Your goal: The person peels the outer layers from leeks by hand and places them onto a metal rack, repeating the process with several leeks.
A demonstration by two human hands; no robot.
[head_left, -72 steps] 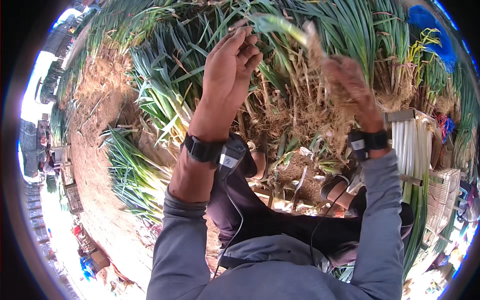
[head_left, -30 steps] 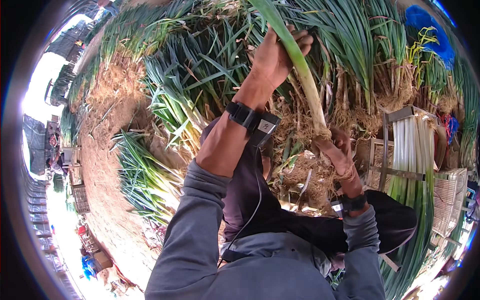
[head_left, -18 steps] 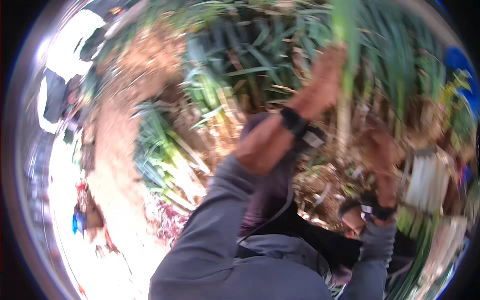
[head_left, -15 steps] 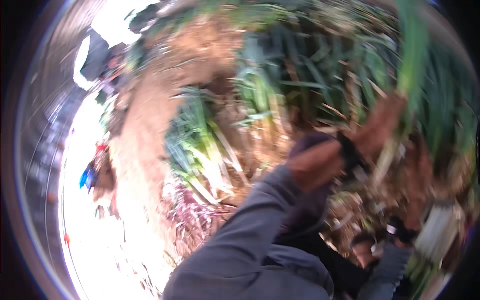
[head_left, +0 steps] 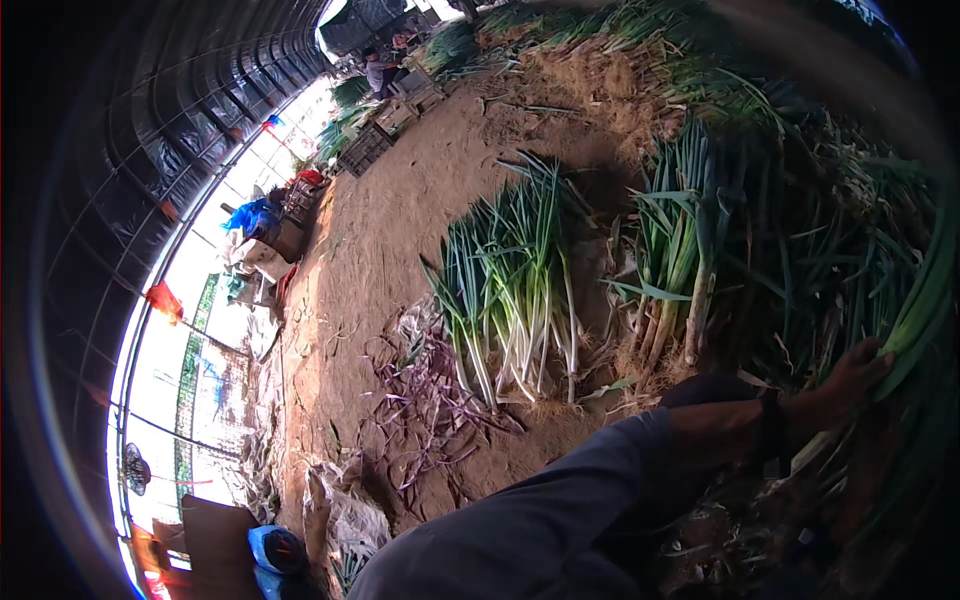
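At the right edge, my left hand [head_left: 852,382] is closed around a long green onion [head_left: 915,325]. Its leaves rise past my fingers, and a pale stem end shows below my wrist. A dark band is on that wrist. My right hand lies in deep shadow at the lower right, and its fingers cannot be made out. Left of my arm, a row of trimmed green onions [head_left: 515,300] with white stems rests on the ground. Beside it lies an untrimmed bunch [head_left: 670,260] with brown, rooty ends. More green onions [head_left: 890,250] are heaped near my left hand.
Purplish peelings [head_left: 425,410] litter the soil floor [head_left: 375,240]. A dark crate [head_left: 365,150] stands farther off, near a seated person [head_left: 380,75]. Blue bags and boxes [head_left: 265,225] line the left wall. A crumpled pale sack [head_left: 350,510] lies at the lower left.
The view has swung to the right, bringing more of the left side into sight. My left hand now appears lower and nearer the right edge, still with the green onion. My right hand has sunk into shadow.
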